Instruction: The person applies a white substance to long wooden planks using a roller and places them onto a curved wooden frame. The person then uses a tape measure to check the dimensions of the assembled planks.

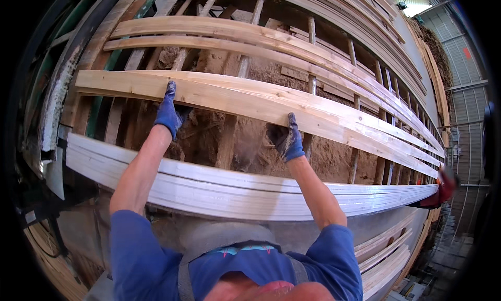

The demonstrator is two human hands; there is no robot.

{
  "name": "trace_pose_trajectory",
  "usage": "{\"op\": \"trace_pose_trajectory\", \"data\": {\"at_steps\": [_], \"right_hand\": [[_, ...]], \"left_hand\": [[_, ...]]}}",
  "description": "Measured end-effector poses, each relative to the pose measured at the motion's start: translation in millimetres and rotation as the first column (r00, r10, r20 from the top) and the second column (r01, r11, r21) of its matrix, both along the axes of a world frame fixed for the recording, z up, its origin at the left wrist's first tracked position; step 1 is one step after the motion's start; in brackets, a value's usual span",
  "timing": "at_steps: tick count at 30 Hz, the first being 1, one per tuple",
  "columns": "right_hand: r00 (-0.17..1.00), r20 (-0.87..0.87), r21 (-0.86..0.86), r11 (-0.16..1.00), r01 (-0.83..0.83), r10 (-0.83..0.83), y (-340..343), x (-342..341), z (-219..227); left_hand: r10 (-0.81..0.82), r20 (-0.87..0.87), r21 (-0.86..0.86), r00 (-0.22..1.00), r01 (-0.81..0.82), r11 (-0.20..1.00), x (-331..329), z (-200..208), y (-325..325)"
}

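Note:
Both my hands wear blue work gloves and grip the near edge of a long, pale wooden board [219,98]. Close to the board's left end, my left hand [169,112] has its thumb on top and its fingers curled underneath, partly hidden. Farther right along the same edge, my right hand [288,138] holds the board the same way. Another pale board [271,95] lies against its far side. Beyond these, two more long boards [209,27] rest across the rack's bars. Between my body and the held board lies a stack of whitish boards [224,196], beneath my forearms.
Metal bars [244,66] of the rack run crosswise over sawdust [209,139] below. More stacked planks [360,19] lie at the far side. A person in red [444,189] stands at the boards' far right end. Other planks [383,264] lie at lower right.

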State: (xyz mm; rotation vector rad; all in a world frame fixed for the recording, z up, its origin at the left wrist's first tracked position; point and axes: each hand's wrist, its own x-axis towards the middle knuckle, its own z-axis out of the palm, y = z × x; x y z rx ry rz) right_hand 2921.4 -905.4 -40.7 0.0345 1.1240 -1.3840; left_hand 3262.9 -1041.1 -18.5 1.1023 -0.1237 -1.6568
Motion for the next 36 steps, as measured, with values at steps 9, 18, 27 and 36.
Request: {"op": "trace_pose_trajectory", "data": {"at_steps": [9, 18, 27, 36], "right_hand": [[0.979, 0.04, -0.318, 0.926, 0.203, -0.201, -135.5, -12.3, -12.8], [0.973, 0.099, -0.146, 0.965, 0.22, -0.207, -125.6, -23.9, -12.5], [0.98, 0.054, -0.13, 0.971, 0.199, -0.193, -57.2, -9.2, -3.8], [0.999, 0.026, -0.03, 0.999, -0.039, 0.04, -32.2, -4.5, 0.0]], "left_hand": [[-0.019, 0.343, -0.047, 0.939, 0.038, 0.998, -42.1, -11.2, -131.3], [-0.054, 0.47, -0.018, 0.881, 0.07, 0.997, -27.3, -32.6, -126.5], [-0.149, 0.222, 0.046, 0.964, 0.142, 0.989, -14.8, 23.2, -34.9], [-0.278, 0.113, 0.144, 0.954, 0.261, 0.955, -0.2, -13.5, -20.1]]}}
